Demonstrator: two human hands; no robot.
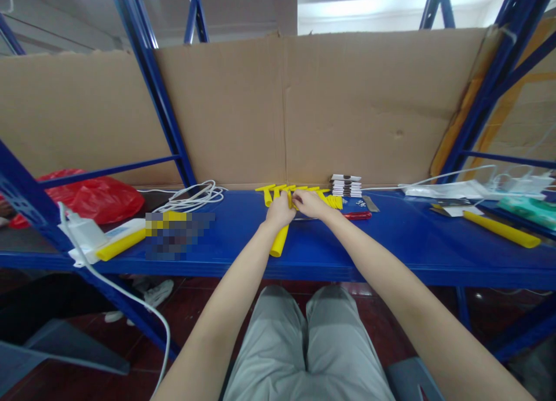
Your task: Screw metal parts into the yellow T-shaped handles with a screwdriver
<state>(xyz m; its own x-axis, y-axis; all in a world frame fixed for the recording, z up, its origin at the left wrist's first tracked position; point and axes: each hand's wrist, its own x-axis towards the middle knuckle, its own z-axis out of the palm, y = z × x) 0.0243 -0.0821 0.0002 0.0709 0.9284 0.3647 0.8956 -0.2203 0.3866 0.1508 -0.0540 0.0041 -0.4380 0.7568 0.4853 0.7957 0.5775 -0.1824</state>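
Note:
Both hands meet over the blue shelf [403, 233], near its back. My left hand [281, 208] is closed round the upper part of a yellow tool [280, 242], whose thick handle points toward me. My right hand [307, 203] touches the same spot with its fingers pinched together; what lies between them is too small to make out. Behind the hands lie several yellow T-shaped pieces [267, 193]. Just right of them is a row of yellow parts [334, 201]. A red-handled screwdriver [358, 215] lies beside my right wrist.
White boxes [346, 186] are stacked at the back. Coiled white cable [204, 195], a power strip [124, 230] and a red bag [99, 195] lie left. Another yellow handle [501, 229] lies right. Cardboard [339, 105] walls the back; blue posts [163, 99] stand at the sides.

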